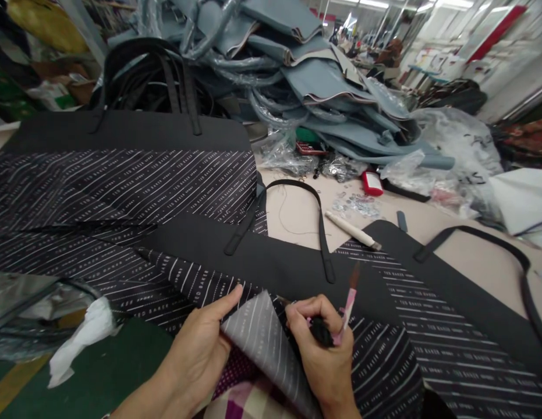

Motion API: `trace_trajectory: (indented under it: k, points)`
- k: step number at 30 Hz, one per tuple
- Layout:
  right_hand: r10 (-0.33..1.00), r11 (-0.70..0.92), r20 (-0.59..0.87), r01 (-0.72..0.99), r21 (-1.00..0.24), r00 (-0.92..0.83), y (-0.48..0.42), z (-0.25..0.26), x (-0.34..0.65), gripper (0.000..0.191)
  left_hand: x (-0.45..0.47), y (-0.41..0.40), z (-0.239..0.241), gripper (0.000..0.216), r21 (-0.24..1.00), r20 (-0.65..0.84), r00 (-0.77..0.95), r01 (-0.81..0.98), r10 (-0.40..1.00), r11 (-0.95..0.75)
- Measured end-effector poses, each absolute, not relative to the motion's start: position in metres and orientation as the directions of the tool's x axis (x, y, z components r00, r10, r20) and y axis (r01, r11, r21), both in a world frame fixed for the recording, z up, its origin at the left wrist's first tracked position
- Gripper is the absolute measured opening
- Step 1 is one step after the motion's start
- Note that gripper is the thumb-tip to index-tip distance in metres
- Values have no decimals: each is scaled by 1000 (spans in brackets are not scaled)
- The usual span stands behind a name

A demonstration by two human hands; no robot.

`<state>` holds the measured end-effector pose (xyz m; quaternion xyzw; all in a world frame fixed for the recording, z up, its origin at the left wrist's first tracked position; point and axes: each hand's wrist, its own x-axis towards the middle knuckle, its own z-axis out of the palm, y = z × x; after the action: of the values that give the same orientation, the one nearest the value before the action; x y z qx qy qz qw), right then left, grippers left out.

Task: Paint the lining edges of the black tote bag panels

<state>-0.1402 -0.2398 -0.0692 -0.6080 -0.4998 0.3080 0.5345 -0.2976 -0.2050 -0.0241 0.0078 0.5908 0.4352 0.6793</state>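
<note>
My left hand [203, 343] grips the edge of a black bag lining [187, 279] with white slanted lettering, its thumb lying on top. A corner of the lining is folded over, showing its grey underside [262, 329]. In my closed right hand [321, 355] is a small paintbrush [351, 297] with a pink handle, its brown bristles pointing up. A black object [321, 331] also sits in that hand; its kind is unclear. A thin tip shows by the fingertips at the lining's edge. Just beyond lies a plain black bag panel [271, 256] with a strap handle [321, 215].
Another black bag piece [135, 131] lies at left, and one with a strap [480, 230] at right. Blue-grey bag pieces [332, 87] are heaped behind. A whitish stick-shaped tool [351, 231], small metal parts [355, 203] and a red container [372, 183] lie on the table [292, 212].
</note>
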Motion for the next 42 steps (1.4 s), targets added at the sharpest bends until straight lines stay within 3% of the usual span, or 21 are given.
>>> trace_trajectory:
  k: [16, 28, 32, 39, 42]
  points:
    - [924, 98, 186, 265, -959, 335, -241, -65, -147, 24, -301, -212, -50, 33, 424, -809, 26, -666, 588, 613]
    - [937, 13, 115, 296, -955, 330, -239, -64, -147, 27, -301, -217, -45, 27, 397, -793, 86, -678, 603, 618]
    - [951, 60, 151, 319, -946, 268, -238, -64, -150, 24, -300, -217, -46, 25, 401, -800, 84, -660, 594, 635]
    - [933, 96, 134, 129, -987, 334, -245, -70, -137, 27, -300, -215, -44, 30, 366, -829, 56, -698, 557, 615]
    - [935, 89, 126, 124, -988, 332, -247, -72, -134, 26, -300, -216, -42, 30, 397, -819, 31, -690, 573, 605]
